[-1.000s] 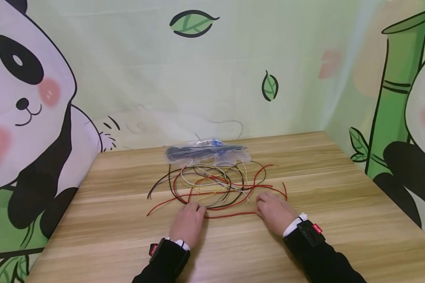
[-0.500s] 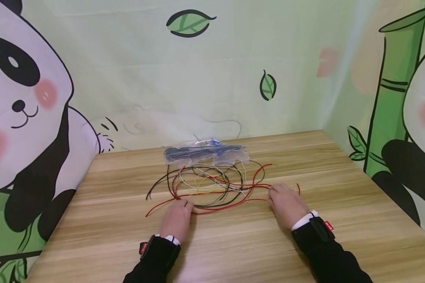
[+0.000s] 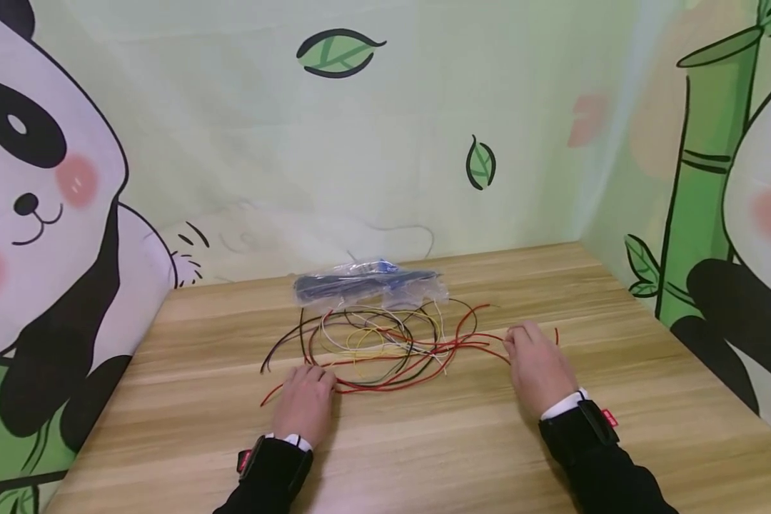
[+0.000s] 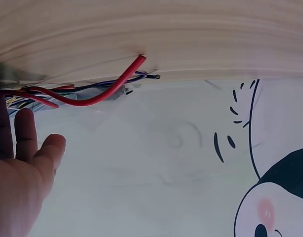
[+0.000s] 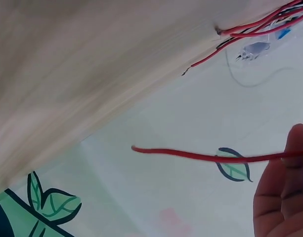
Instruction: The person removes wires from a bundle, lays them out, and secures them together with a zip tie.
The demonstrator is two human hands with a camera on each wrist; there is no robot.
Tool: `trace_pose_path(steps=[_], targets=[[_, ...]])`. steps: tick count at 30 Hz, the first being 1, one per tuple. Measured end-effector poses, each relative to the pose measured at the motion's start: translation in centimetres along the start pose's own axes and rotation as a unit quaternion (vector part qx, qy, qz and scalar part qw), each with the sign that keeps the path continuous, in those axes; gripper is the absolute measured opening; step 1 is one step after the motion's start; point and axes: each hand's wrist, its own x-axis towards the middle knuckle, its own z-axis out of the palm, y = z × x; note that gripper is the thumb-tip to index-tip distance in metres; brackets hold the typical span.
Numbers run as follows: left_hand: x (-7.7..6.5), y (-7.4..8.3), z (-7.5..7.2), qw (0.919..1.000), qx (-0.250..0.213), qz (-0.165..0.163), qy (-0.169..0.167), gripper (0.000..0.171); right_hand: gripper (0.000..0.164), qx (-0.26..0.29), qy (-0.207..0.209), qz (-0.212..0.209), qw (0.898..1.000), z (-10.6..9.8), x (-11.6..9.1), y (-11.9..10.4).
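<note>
A loose tangle of thin wires in red, black, white and yellow lies on the table. My right hand, at the tangle's right side, pinches a red wire; its free end sticks out beyond the fingers. My left hand lies at the tangle's near left edge and holds a red wire, whose end shows past the hand. Its thumb and fingertip contact are hidden. Whether both hands hold the same wire, I cannot tell.
A clear plastic bag with dark, long contents and a blue part lies just behind the tangle. The wood-grain table ends at a printed cloth backdrop with pandas and bamboo.
My hands have moved apart: the left one leftward along the near edge, the right one rightward and a little away. The red wire in the right hand has been drawn rightward.
</note>
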Motion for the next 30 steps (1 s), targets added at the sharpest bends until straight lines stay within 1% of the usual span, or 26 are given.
trace_pose_path(steps=[4, 8, 11, 13, 15, 17, 20, 22, 25, 28, 30], targets=[[-0.4, -0.3, 0.0, 0.9999, 0.000, -0.010, -0.004, 0.010, 0.007, 0.003, 0.023, 0.027, 0.999, 0.0, -0.1, 0.0], [-0.1, -0.4, 0.3, 0.9998, 0.019, 0.001, -0.005, 0.011, 0.008, 0.001, 0.029, 0.056, 0.998, 0.0, 0.1, 0.1], [0.1, -0.4, 0.5, 0.9991, 0.040, 0.009, -0.014, 0.011, 0.008, 0.000, 0.035, 0.064, 0.997, 0.1, 0.3, 0.3], [0.1, -0.5, 0.4, 0.9989, 0.044, 0.008, -0.013, 0.010, 0.009, -0.003, 0.044, 0.064, 0.997, 0.1, 0.3, 0.4], [0.0, -0.7, 0.1, 0.9995, 0.032, 0.001, 0.005, 0.008, 0.010, -0.001, 0.054, 0.065, 0.996, 0.0, 0.1, 0.5], [-0.2, -1.1, -0.3, 0.9992, 0.012, -0.004, 0.038, 0.007, 0.012, 0.001, 0.058, 0.067, 0.996, -0.2, -0.1, 0.6], [-0.5, -2.2, -1.3, 0.9963, -0.019, -0.007, 0.084, 0.014, 0.012, 0.009, 0.046, 0.053, 0.997, -0.5, -0.3, 0.7], [-0.7, -2.9, -2.2, 0.9943, -0.036, -0.007, 0.100, 0.015, 0.010, 0.013, 0.032, 0.032, 0.999, -0.7, -0.3, 1.0], [-1.3, -4.0, -3.4, 0.9926, -0.065, -0.002, 0.103, 0.013, 0.005, 0.017, 0.022, 0.006, 1.000, -1.0, -0.5, 1.6], [-1.9, -5.1, -4.5, 0.9925, -0.085, 0.009, 0.087, 0.013, 0.005, 0.019, 0.014, 0.010, 1.000, -1.5, -0.7, 2.4], [-2.1, -5.8, -5.0, 0.9933, -0.090, 0.015, 0.071, 0.012, 0.005, 0.025, 0.006, 0.015, 1.000, -1.8, -0.7, 3.0]])
